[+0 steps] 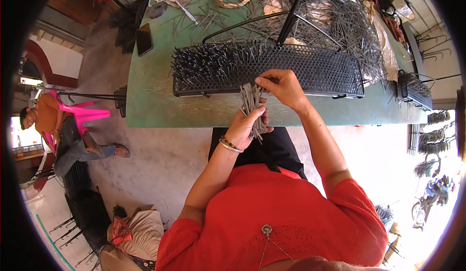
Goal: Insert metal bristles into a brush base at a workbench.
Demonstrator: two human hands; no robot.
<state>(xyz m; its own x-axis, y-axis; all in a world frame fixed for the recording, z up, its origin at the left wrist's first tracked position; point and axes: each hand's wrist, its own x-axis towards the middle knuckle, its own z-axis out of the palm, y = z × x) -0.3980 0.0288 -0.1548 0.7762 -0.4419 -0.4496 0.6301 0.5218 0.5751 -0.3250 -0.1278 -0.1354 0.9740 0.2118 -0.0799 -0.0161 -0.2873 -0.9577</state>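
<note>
My left hand (242, 125) is closed round a bundle of thin grey metal rods (250, 100), held roughly upright at the table's near edge. Just above and to the right, my right hand (286, 90) has thumb and forefinger pinched together by the bundle's upper ends. Whatever lies in that pinch is too small to make out. Beyond both hands stands a long black perforated metal rack (315, 69). Its left half is crowded with upright dark rods (208, 62), while the right half shows bare holes.
Behind the rack a heap of loose rods (330, 16) covers the green table (165, 96). A phone (144, 39) lies at its left edge. A smaller filled rack (415, 89) stands at the right end. To the left, a person (46, 120) sits on a pink chair (85, 112).
</note>
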